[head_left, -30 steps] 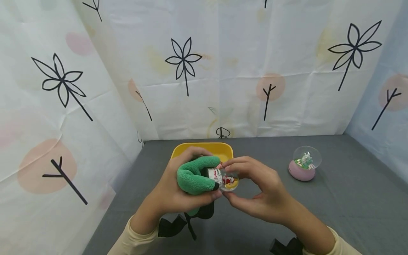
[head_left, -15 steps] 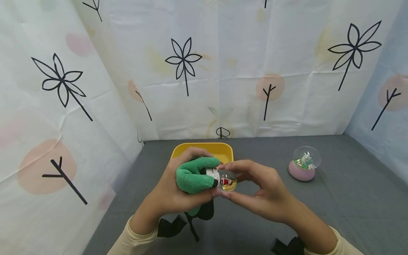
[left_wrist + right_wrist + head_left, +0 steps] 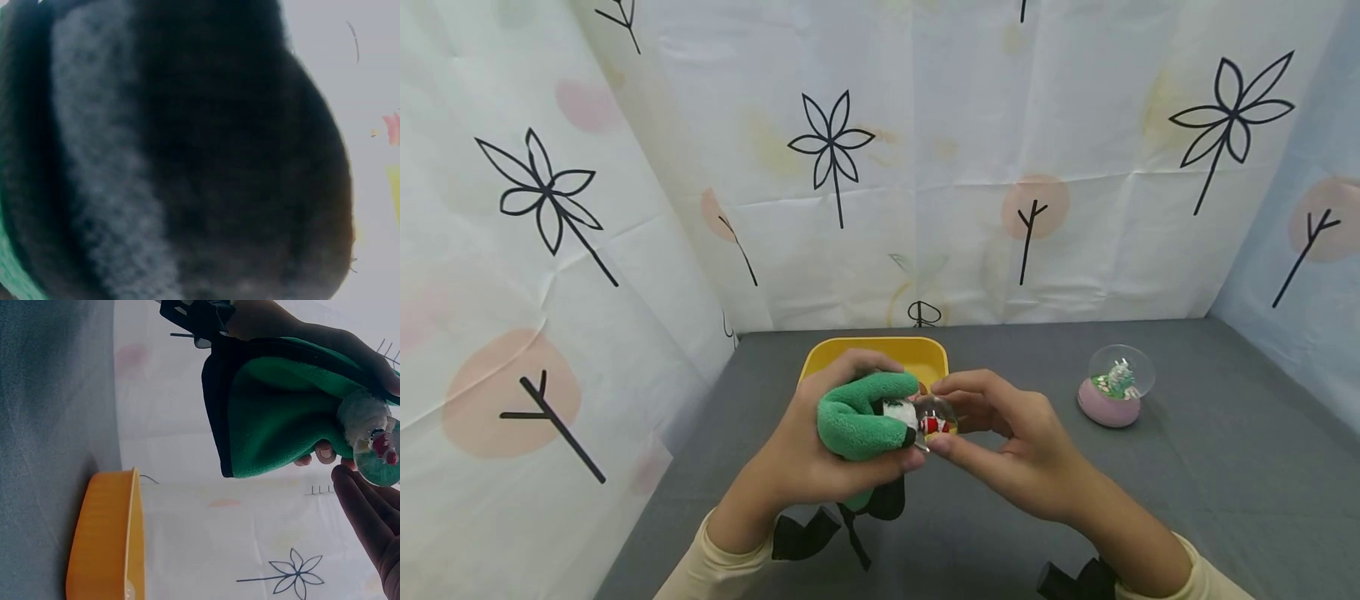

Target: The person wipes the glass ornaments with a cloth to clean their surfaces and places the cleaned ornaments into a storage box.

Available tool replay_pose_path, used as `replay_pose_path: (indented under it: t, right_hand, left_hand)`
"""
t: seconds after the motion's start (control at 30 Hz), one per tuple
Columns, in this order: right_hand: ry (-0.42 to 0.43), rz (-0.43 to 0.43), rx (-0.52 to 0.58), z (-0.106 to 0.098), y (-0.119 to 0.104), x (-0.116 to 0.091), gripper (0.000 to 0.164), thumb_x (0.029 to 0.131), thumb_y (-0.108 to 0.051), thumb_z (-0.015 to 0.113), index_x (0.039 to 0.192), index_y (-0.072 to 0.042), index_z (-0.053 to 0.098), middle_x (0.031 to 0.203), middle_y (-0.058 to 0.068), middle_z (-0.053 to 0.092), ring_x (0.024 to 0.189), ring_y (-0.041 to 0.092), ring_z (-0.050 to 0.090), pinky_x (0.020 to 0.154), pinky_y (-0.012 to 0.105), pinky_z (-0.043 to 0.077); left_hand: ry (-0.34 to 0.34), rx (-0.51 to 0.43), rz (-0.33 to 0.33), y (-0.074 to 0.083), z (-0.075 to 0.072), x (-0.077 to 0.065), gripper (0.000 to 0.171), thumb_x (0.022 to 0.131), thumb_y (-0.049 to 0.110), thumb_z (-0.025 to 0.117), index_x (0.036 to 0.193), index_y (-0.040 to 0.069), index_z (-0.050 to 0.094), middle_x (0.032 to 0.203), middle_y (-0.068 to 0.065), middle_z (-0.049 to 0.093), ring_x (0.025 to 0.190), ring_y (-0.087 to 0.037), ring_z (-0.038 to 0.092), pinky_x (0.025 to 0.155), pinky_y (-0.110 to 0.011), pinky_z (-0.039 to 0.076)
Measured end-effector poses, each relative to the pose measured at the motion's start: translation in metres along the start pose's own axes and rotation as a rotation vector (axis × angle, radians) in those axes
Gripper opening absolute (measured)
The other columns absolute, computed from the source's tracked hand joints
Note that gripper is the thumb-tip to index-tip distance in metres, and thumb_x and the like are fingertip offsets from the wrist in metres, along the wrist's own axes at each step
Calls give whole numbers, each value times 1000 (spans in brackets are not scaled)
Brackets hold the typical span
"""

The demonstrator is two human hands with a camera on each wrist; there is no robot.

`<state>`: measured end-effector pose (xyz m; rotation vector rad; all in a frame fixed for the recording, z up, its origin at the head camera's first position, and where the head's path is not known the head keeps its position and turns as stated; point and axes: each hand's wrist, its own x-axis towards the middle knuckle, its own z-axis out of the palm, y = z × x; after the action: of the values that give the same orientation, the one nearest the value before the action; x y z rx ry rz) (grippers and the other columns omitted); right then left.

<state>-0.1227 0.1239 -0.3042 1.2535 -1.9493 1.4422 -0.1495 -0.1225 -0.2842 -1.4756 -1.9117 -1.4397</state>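
A small snow globe [image 3: 937, 421] with a white base and a red-and-white figure inside lies sideways between the hands in the head view. My left hand [image 3: 808, 442] grips its base through a folded green cloth [image 3: 853, 421] with black edging. With thumb and fingers, my right hand [image 3: 1018, 442] pinches the clear dome. In the right wrist view the cloth [image 3: 281, 412] hangs spread out beside the globe [image 3: 378, 453], and fingertips of the right hand [image 3: 369, 512] touch the dome. Blurred dark cloth [image 3: 231, 162] fills most of the left wrist view.
Behind the left hand stands a yellow tub [image 3: 820, 350], its inside mostly hidden in the head view. A second snow globe with a pink base [image 3: 1108, 406] sits on the grey tabletop [image 3: 1210, 467] at the right. Patterned white sheets [image 3: 925, 167] enclose the back and sides.
The snow globe has turned about its length, so the base lettering and the figure show from another side. My right thumb has moved up onto the dome. The left hand stays nearly still.
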Motion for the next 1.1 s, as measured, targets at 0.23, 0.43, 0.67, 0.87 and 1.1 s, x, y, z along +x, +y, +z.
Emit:
replay_pose_path:
  t: [0.23,0.43,0.67,0.87,1.1]
  right_hand:
    - [9,30,6,1,-1,0,51,86,12,80,130,-3,60,113,14,79,101,18,80,85,31,65]
    - [1,44,5,0,-3,1,52,87,11,80,133,-5,61,120,11,77,107,18,78,88,32,65]
    - [-4,3,-14,0,-2,1,54,86,9,82,134,-6,63,121,7,75,103,14,76,85,31,65]
    - [29,-99,-13,-2,0,2,53,85,0,87,133,-1,64,127,13,72,107,16,75,87,30,65]
    - [38,-193,-46,-2,1,4,47,89,-10,87,129,2,65,132,15,70,113,19,73,89,26,63]
  left_hand:
    - [12,21,22,0,1,0,64,79,17,95,129,4,57,111,-9,73,95,-15,72,86,-33,63]
    - [31,41,46,-1,1,0,66,77,16,96,129,3,58,112,-11,74,98,-18,72,89,-34,62]
    - [44,51,72,1,0,1,63,78,18,95,127,2,58,109,-10,75,95,-18,73,86,-33,63]
    - [74,56,76,1,-3,1,62,79,17,95,127,0,58,106,-11,75,93,-17,73,84,-32,64]
    - [77,40,93,0,-3,1,63,79,17,95,127,-2,57,105,-12,75,93,-18,73,83,-32,63]
